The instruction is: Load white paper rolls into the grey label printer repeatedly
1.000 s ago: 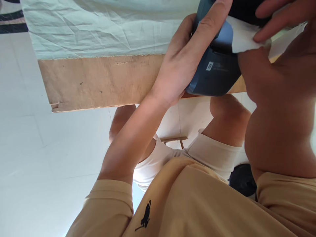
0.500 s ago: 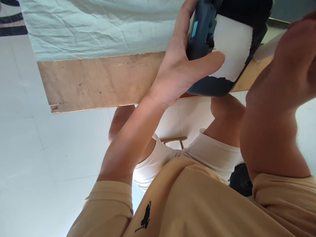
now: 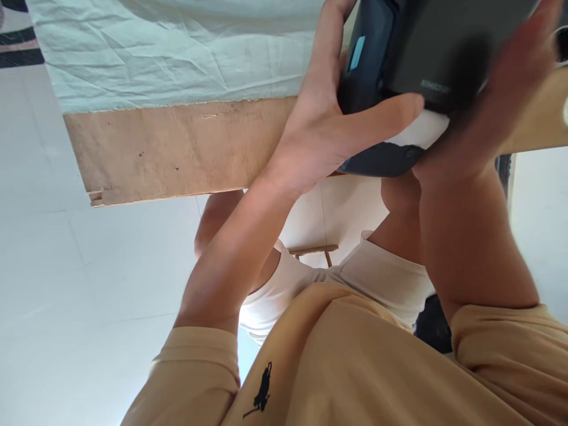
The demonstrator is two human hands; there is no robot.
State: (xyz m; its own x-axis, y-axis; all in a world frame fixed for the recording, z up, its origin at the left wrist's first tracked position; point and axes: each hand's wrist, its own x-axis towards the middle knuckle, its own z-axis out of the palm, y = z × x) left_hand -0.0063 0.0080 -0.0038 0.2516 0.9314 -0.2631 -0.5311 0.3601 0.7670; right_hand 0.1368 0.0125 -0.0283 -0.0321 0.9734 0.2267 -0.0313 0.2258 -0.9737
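A dark label printer (image 3: 368,65) with a small light-blue tab on its side is held over the table's front edge. My left hand (image 3: 323,118) wraps round its left side, thumb stretched across the front. Over most of the printer lies a dark grey lid (image 3: 426,47) with pale lettering. Below the lid's edge, a strip of white label paper (image 3: 421,130) shows. My right hand (image 3: 501,112), smeared by motion, is on the right side of the lid and seems to grip it. Its fingertips run out of the frame at the top.
A pale green cloth (image 3: 177,53) covers the back of the wooden table (image 3: 186,154), whose bare front board shows. At the right edge are a partly cut-off black object (image 3: 562,44) and a white item. My legs are under the table, with a small wooden stool bar (image 3: 315,250) below.
My right hand has moved left onto the printer. The grey lid has come down over the white paper, which was widely exposed before. My left hand keeps its hold.
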